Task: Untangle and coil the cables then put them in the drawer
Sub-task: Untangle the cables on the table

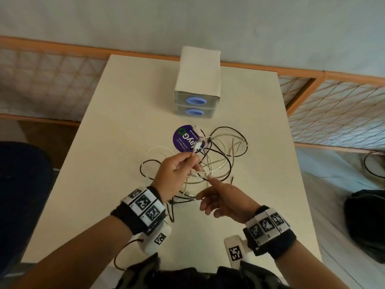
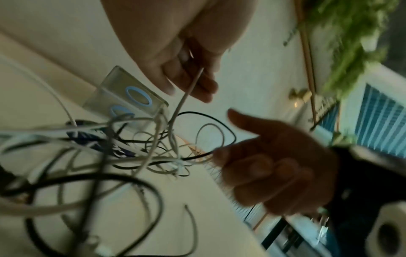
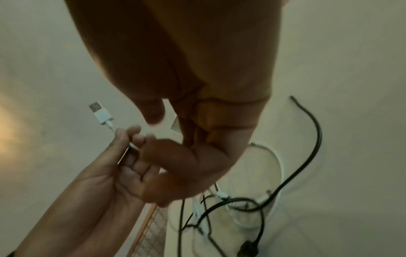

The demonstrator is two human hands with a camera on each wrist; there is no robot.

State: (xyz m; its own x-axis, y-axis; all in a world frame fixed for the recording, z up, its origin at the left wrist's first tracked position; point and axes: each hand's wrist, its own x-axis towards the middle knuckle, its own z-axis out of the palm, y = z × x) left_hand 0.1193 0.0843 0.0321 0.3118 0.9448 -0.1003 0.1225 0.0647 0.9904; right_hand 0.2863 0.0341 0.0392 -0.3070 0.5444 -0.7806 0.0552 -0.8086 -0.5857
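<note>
Fingers [image 1: 188, 161] of the left hand [image 1: 174, 176] are curled round a white cable [image 2: 189, 88], pinching it just below its white USB plug [image 1: 196, 146], which sticks up past the fingertips; the right wrist view shows the same plug [image 3: 100, 113] standing clear above the pinch. The right hand [image 1: 225, 200] hangs just beside it with its fingers relaxed and loosely spread, index finger [image 1: 214, 182] pointing into the tangle and close to a pale strand; whether it touches that strand I cannot tell, and it holds nothing.

Nearest the person, the table [image 1: 104, 142] has a bare strip along its front edge, where a thin dark lead [image 1: 123, 253] loops from the left wrist mount. Bare surface runs down both sides of the hands, wider on the left, out to the table's side edges.

Under and beyond the hands lies the tangle of cables [image 1: 218, 155]: black and white strands crossed over one another, loops spreading right and back, some lifted toward the left hand. A round purple sticker [image 1: 184, 138] lies just behind the tangle, partly under the strands.

Farther back, a small unit of two drawers [image 1: 194, 105] with blue ringed pulls stands near the table's far edge, both shut. Bare table separates it from the cables. Beyond the table runs a wooden lattice rail [image 1: 337, 107].
</note>
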